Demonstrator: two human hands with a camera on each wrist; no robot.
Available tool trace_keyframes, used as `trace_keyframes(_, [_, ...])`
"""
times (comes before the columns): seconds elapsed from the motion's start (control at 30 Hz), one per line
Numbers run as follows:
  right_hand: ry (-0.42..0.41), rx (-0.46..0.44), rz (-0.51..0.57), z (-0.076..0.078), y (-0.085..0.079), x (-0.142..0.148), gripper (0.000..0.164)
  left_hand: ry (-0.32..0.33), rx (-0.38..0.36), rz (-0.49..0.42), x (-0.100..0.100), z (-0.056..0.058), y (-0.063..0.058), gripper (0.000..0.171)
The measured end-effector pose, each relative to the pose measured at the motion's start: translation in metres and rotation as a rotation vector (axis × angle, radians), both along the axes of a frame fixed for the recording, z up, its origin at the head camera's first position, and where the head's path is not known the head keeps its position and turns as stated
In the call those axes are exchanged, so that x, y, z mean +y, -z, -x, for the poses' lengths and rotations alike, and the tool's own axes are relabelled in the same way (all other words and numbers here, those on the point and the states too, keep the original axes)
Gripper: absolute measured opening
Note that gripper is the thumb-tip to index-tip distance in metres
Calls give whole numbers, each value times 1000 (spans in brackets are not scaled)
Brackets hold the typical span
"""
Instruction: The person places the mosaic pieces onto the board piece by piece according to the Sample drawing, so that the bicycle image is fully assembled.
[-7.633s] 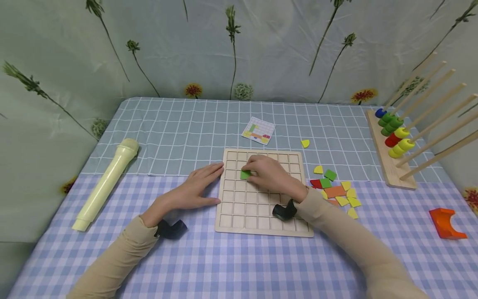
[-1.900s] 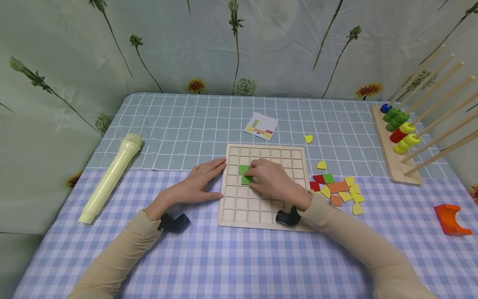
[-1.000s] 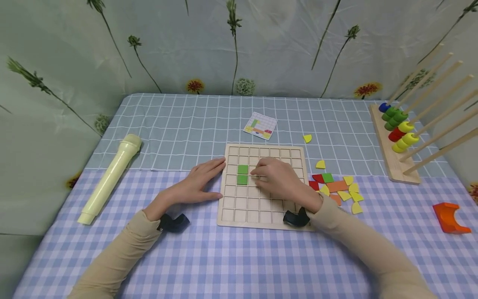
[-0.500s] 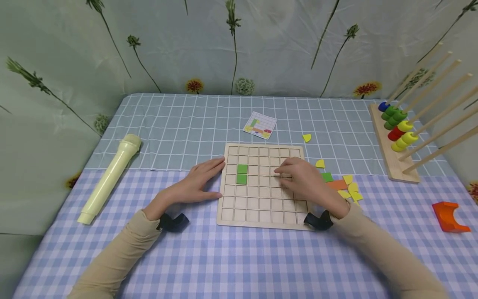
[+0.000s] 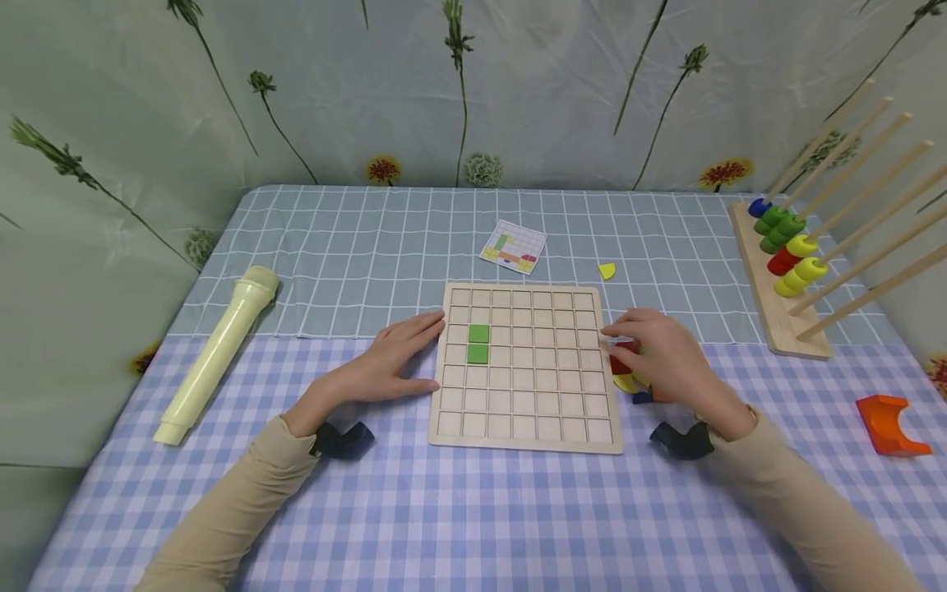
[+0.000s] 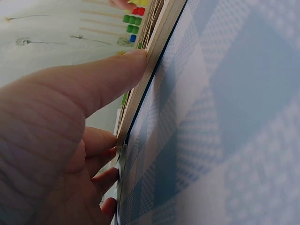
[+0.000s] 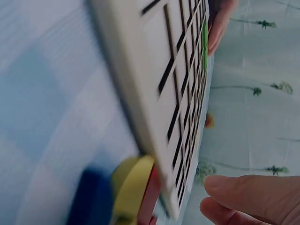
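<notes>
A square wooden grid board lies on the cloth, with two green square tiles set one above the other in its left part. My left hand rests against the board's left edge; in the left wrist view its thumb touches the rim. Past the right edge, my right hand hovers above the loose pieces, its thumb and fingertips apart. Below it show a red piece, a yellow piece and a dark blue piece. The hand hides most other pieces.
A pattern card lies behind the board, with a lone yellow piece to its right. A peg rack with beads stands at the far right, an orange block nearer. A pale yellow microphone-shaped tube lies at left.
Two green tiles now lie on the grid, one moved into line under the other. My right hand has let go and travelled right, off the board, over the loose pieces. My left hand stays put.
</notes>
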State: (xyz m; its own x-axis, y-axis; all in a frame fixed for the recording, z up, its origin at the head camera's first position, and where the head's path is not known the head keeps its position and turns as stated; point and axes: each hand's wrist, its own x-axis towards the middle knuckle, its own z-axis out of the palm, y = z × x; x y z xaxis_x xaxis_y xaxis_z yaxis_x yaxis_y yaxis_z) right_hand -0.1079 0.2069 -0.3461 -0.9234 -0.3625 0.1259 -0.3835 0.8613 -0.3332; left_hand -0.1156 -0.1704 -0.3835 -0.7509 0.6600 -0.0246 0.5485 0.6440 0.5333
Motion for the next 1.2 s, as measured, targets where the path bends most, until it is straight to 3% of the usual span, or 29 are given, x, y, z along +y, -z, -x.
trace_keyframes(0.47, [127,-66,-45,-3,4,32,29,-1,-4,-2,0,0,1,86])
trace_keyframes(0.67, [138,-71,-49,-1,8,37,30,-2,5,-1,0,0,1,86])
trace_keyframes(1.2, [120,-185,-84,8,11,45,32,1,6,2,0,0,0,86])
